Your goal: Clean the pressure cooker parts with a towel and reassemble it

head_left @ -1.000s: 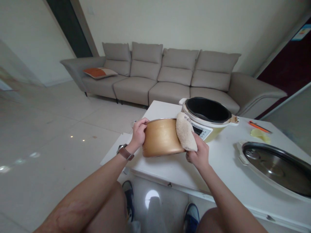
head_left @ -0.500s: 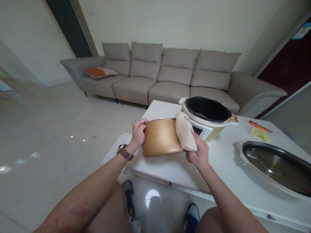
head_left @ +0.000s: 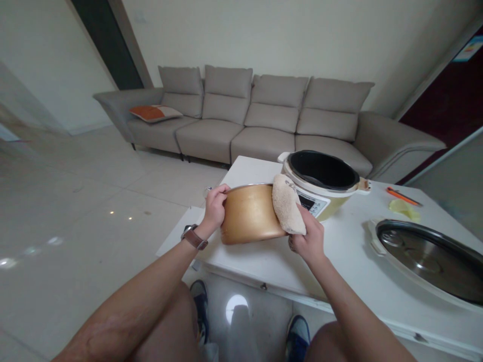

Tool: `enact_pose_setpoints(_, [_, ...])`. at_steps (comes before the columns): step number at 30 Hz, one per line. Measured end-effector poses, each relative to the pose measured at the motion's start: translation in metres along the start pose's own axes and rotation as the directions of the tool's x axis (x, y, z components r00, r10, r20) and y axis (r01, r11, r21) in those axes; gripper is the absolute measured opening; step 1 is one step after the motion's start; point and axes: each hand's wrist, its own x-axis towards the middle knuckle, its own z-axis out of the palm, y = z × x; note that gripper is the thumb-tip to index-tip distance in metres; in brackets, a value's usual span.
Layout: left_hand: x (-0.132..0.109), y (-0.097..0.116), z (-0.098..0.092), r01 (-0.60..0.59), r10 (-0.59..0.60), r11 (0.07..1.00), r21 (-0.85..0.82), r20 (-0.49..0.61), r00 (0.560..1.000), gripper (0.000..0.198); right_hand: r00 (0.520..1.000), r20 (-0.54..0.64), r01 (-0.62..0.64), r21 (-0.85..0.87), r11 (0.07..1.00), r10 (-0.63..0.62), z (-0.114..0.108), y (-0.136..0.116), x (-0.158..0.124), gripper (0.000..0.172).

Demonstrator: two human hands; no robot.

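Observation:
A gold-coloured inner pot (head_left: 249, 213) is held slightly tilted over the table's near edge. My left hand (head_left: 216, 207), with a watch on its wrist, is closed on the pot's left rim. In my right hand (head_left: 308, 236) is a folded beige cloth (head_left: 287, 203), which lies against the pot's right side. Its fingers are closed on the cloth's lower end. Behind the cloth stands the rice cooker body (head_left: 320, 188), lidless, with a dark cavity. The inside of the gold pot is hidden from me.
The cooker's detached lid (head_left: 426, 261) lies inner side up on the white table (head_left: 343, 256) at right. Beyond it are an orange utility knife (head_left: 403, 196) and a crumpled yellow-green piece (head_left: 404, 209). A grey sofa (head_left: 264, 115) stands behind the table.

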Motion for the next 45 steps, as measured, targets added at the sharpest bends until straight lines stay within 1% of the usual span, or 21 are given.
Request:
enact_pose_setpoints(5, [-0.0005,-0.0015,-0.0003,-0.019,0.019,1.0,-0.01,0.004,1.0,0.012,1.0,-0.007,0.011,0.013,1.0,-0.011,-0.0004,-0.001,0.0013,0.069])
enact_pose_setpoints(16, [-0.0007,0.0002,0.0,-0.016,0.016,1.0,-0.012,0.01,1.0,0.012,1.0,0.002,0.0,0.013,1.0,0.0,-0.0005,-0.0002,0.0004,0.066])
enact_pose_setpoints(28, [-0.0009,0.0019,0.0006,-0.01,0.01,1.0,-0.004,0.008,1.0,0.011,1.0,0.007,-0.008,0.056,0.998,0.007,0.0003,0.0012,-0.0008,0.069])
enact_pose_setpoints(39, [-0.001,-0.002,0.0001,-0.011,0.011,1.0,-0.009,0.009,1.0,0.012,1.0,0.0,0.006,0.051,0.999,-0.006,-0.0011,-0.0017,0.002,0.07])
enact_pose_setpoints(45, [-0.0004,-0.0008,0.0003,-0.028,0.028,1.0,-0.004,0.006,1.0,0.012,1.0,0.007,0.001,0.055,0.999,-0.001,-0.0013,-0.0018,0.0017,0.071])
